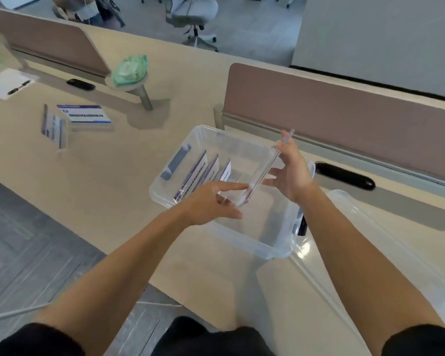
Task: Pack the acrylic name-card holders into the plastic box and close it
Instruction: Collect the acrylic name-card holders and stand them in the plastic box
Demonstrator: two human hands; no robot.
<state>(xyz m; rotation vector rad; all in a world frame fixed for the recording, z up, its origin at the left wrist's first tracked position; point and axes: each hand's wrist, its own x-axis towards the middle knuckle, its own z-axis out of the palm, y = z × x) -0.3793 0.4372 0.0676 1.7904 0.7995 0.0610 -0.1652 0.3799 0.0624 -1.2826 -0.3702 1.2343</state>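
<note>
A clear plastic box (252,246) with grey latches stands open on the desk in front of me. Three acrylic name-card holders (203,173) with printed cards stand side by side at its left end. Over the box I hold a clear acrylic holder (263,170), tilted on edge. My right hand (290,168) grips its upper part from the right. My left hand (211,204) touches its lower end with the fingertips. Two more holders lie on the desk at the far left: a flat one (86,115) and an upright one (53,129).
The box's clear lid (385,242) lies on the desk to the right of the box. Brown partition screens (344,109) run along the back edge. A green-and-white packet on a small stand (130,70), black cable grommets (344,176) and paper (9,82) are on the desk.
</note>
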